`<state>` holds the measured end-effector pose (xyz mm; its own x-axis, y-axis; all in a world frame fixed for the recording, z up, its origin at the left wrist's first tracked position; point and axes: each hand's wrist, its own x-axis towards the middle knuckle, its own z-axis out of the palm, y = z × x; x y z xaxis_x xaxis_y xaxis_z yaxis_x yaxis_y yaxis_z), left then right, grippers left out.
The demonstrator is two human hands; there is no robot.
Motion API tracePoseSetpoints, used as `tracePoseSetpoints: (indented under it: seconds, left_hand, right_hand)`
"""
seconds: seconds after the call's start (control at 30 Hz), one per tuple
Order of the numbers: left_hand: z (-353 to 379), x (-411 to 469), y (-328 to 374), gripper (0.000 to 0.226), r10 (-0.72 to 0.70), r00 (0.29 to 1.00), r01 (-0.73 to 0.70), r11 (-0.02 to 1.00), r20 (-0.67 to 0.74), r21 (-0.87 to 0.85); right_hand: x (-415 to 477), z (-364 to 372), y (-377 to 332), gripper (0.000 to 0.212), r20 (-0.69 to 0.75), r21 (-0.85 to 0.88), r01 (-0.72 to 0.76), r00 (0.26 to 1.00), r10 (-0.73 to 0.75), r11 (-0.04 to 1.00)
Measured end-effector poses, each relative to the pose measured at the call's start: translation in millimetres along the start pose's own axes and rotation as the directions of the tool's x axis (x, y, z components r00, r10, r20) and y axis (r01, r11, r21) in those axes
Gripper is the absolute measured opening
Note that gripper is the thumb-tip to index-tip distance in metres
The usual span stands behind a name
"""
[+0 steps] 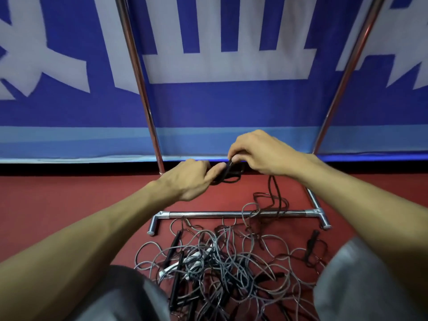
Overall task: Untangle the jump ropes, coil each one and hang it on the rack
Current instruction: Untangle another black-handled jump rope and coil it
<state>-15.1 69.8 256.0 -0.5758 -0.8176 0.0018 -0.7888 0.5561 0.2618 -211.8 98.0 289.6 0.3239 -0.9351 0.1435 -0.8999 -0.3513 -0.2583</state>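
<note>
Jump ropes (220,262), thin glossy tangle, left hand (187,179) and right hand (259,154) fingers (236,149) clamped on dark coil (228,173)

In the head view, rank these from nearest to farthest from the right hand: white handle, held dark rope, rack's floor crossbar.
1. The held dark rope: pinched by the right hand itself.
2. The rack's floor crossbar: on the red floor below it.
3. The white handle: lowest in view, left of centre.

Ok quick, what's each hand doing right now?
Left hand: fingers curled round the dark rope.
Right hand: pinching the same rope.
</note>
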Motion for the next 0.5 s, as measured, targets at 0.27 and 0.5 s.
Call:
tracePoseSetpoints:
  seconds: [0.27,0.5]
  left_hand:
    - [-5.6,1.8,11.1,0.044,0.187,0.981,-0.191,0.977,0.059,0.091]
    - [-7.7,-2.4,13.8,0.022,0.231,0.971,-0.234,0.971,-0.07,-0.05]
  right_hand:
    - [-9.0,18.3,20.2,0.016,-0.046,0.363,-0.118,0.988,0.145,0.924]
    - [-15.1,8.9,17.9,0.021,0.167,0.712,-0.291,0.954,0.249,0.639]
